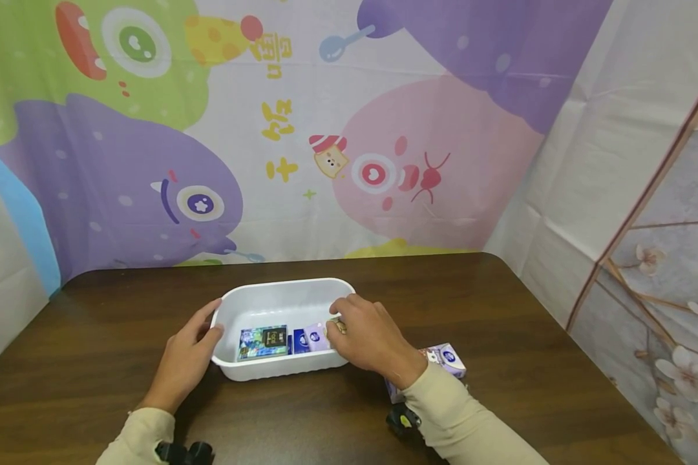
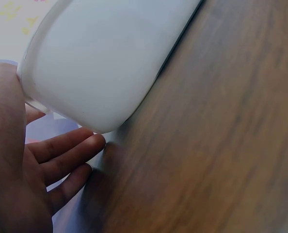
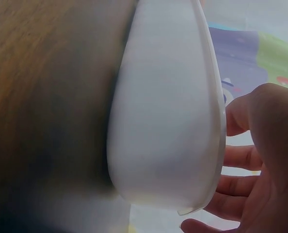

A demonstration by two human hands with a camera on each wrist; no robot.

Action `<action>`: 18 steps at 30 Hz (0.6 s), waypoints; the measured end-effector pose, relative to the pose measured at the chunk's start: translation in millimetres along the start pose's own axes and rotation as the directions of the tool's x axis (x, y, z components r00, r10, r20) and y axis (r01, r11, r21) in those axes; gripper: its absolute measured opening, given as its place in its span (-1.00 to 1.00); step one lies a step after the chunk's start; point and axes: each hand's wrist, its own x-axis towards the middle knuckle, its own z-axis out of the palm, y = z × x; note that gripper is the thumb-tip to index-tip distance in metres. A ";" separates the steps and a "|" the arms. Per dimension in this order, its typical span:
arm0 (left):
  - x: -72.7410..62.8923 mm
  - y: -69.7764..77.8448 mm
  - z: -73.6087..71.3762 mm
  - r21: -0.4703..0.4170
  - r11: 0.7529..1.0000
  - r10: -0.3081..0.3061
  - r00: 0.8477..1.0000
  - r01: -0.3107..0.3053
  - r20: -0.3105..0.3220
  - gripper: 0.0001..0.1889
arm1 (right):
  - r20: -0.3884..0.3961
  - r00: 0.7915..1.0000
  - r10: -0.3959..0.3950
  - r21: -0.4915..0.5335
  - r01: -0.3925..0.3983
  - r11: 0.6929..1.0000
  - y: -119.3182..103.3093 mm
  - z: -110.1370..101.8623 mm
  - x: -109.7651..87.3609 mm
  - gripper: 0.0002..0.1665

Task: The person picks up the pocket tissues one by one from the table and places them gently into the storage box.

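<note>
The white tub (image 1: pixel 279 303) sits on the brown worktop (image 1: pixel 500 310). The left hand (image 1: pixel 187 352) rests against its left end, fingers fairly straight, apparently steadying it. The right hand (image 1: pixel 369 337) reaches over the right rim, pinching a small packet (image 1: pixel 336 325) beside the packets (image 1: pixel 263 341) lying inside. Another box (image 1: pixel 444 358) waits behind the right wrist.

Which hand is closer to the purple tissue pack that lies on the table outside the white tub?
The right. The right hand reaches into the white tub, just left of the purple tissue pack, with its forearm over the pack. The left hand rests on the tub's far left end.
</note>
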 end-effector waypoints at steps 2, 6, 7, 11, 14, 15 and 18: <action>-0.2 0.3 0.0 0.004 1.000 0.002 1.000 -0.002 -0.004 -0.41 | -0.014 1.000 -0.009 -0.005 0.009 1.000 0.6 -0.2 0.6 -0.72; -0.5 0.7 -0.1 0.006 1.000 0.004 1.000 -0.004 -0.004 -0.41 | -0.026 1.000 -0.018 -0.012 0.018 1.000 1.7 -0.7 1.3 -0.74; -0.6 0.6 -0.1 0.005 1.000 0.005 1.000 -0.005 -0.004 -0.41 | -0.029 0.999 -0.020 -0.015 0.020 1.000 1.8 -0.9 1.5 -0.74; -0.7 0.6 -0.2 0.005 1.000 0.013 1.000 -0.013 -0.005 -0.41 | -0.026 1.000 -0.013 -0.020 0.013 1.000 1.9 -2.5 1.8 -0.75; -1.4 0.6 -1.3 0.007 1.000 0.009 1.000 -0.009 -0.004 -0.41 | -0.023 1.000 -0.003 -0.017 0.002 1.000 1.0 -4.5 2.3 -0.75; -1.5 0.6 -1.6 0.006 1.000 0.007 1.000 -0.007 -0.001 -0.41 | -0.022 1.000 0.003 -0.014 -0.004 1.000 0.8 -5.4 2.4 -0.75; -1.7 1.1 -1.2 -0.001 1.000 0.003 1.000 -0.003 0.003 -0.41 | -0.022 1.000 0.015 0.004 -0.015 1.000 1.2 -8.7 2.0 -0.76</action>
